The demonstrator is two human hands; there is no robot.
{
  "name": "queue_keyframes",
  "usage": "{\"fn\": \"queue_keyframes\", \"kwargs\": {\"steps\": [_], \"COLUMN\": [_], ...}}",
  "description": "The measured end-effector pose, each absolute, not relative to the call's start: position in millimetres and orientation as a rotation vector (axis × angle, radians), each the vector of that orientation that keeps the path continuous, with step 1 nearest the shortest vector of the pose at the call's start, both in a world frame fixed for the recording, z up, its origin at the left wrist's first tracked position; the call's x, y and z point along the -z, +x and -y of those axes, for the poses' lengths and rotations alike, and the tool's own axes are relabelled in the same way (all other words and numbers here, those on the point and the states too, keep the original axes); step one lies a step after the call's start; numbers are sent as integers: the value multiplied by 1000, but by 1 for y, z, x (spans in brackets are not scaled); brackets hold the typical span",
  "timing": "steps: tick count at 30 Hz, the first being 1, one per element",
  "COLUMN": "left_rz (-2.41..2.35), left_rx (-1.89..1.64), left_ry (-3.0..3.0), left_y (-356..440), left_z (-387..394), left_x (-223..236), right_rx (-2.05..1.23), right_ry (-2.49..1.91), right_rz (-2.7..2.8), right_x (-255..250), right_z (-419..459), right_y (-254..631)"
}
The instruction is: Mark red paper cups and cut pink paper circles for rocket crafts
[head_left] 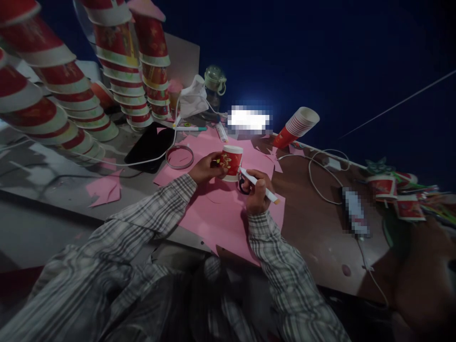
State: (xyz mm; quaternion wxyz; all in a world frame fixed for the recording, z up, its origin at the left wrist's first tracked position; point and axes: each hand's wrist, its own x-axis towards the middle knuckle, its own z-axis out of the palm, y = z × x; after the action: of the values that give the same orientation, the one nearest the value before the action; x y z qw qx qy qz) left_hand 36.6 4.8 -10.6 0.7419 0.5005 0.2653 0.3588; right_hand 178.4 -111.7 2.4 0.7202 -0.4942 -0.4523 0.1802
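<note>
My left hand (210, 167) is closed around the side of a red paper cup (232, 161) with white ends and a gold leaf pattern. A white marker (260, 184) with an orange end sits in the grip of my right hand (259, 192). Its tip meets or nearly meets the cup's right side; I cannot tell if it touches. By the right fingers shows a dark loop (243, 186), perhaps a scissors handle. Beneath both hands, pink paper (213, 209) is spread on the table.
Tall columns of stacked paper cups (121, 61) lean at the left. A black phone (151, 145) and a tape ring (180, 156) lie nearby. Behind are a green-blue marker (190, 128), a bottle (214, 83) and a cup stack (297, 126). White cable (318, 183) crosses the right side.
</note>
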Motion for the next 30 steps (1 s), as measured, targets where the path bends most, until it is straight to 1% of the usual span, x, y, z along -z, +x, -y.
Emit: {"fn": "queue_keyframes", "kwargs": {"steps": [4,15,21,30], "left_rz": [-597,-623,-612,-625], "left_rx": [-765,-737,-745,-766], "left_ry": [1129,1147,1151,1164], "left_y": [36,34,35,35], "left_z": [-5,-5,-6,-7], "left_x": [7,1,7,14], "right_rx": [-353,-365,-385,-409], "right_ry": [-1130,-1134,-1068,-1104], "right_rz": [1034,1007,1051,1036], "right_x": [-1,-3,-1,-5], "right_z": [110,110,109,111], "right_y": [181,179,183,177]}}
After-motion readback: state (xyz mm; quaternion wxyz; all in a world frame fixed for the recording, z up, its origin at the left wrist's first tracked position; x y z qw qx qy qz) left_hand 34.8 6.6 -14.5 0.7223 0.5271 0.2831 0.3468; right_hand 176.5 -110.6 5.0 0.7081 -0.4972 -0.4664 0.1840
